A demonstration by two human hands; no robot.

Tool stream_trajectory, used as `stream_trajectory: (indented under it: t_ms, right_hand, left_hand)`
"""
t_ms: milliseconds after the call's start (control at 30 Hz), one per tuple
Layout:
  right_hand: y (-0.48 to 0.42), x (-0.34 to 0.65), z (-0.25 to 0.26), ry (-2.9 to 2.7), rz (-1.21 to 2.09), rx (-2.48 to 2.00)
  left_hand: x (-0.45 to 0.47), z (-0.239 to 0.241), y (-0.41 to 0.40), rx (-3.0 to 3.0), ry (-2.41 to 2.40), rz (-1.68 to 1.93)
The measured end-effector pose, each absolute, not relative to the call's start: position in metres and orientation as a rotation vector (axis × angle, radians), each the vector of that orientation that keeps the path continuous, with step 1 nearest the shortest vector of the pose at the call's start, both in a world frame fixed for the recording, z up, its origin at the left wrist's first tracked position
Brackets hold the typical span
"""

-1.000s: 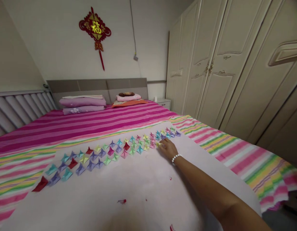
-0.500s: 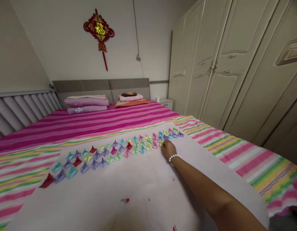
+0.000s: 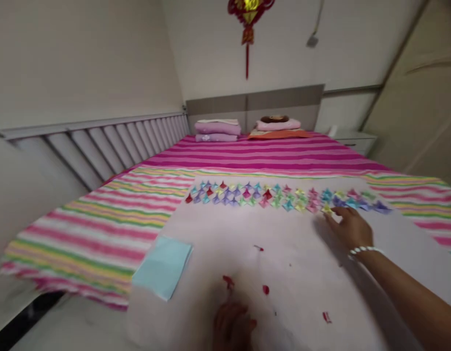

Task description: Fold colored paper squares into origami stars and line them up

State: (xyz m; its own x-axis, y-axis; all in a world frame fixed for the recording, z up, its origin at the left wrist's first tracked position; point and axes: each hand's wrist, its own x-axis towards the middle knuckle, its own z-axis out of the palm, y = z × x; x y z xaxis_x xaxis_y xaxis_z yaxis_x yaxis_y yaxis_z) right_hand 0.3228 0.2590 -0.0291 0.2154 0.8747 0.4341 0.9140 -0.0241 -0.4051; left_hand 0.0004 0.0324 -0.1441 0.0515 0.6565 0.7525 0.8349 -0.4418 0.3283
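My right hand [image 3: 351,228], with a white bead bracelet [image 3: 365,250] on the wrist, reaches over the white sheet [image 3: 218,229]. Its thumb and index finger meet at a small yellow folded paper piece [image 3: 327,209], which sits at the near edge of the rows. Beside it stand pink [image 3: 313,206] and purple [image 3: 382,207] folded pieces. At the bottom, my left hand [image 3: 233,325] is blurred and partly cut off by the frame, with its fingers bent. A red paper scrap [image 3: 228,281] lies just beyond those fingers.
Light-blue paper [image 3: 163,267] lies on the sheet's left edge. Several red scraps, one at the right [image 3: 326,317], are scattered about. Striped bedding [image 3: 112,214] surrounds the sheet. Folded bedding [image 3: 217,129] is stacked by the headboard [image 3: 284,103]; a railing [image 3: 138,141] runs along the left.
The view has swung left, bringing the light-blue paper and my left hand into sight. My right hand stays at the yellow folded piece, with more of that piece showing.
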Motion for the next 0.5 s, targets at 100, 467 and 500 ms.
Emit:
stream_trajectory:
  t_ms: [100,467,500]
  right_hand:
    - [0.224,0.308,-0.031,-1.739,-0.017,-1.724]
    - [0.075,0.197,-0.087,-1.841,-0.023,-1.173]
    - [0.073,0.191,-0.092,-1.852,-0.042,-1.189]
  left_hand:
    - [-0.031,-0.126,0.033,-2.075,-1.597,-1.273]
    - [-0.173,-0.090,0.063,-1.789,-2.229,-1.041]
    - [-0.174,-0.091,0.065,-1.784,-2.262,-1.000]
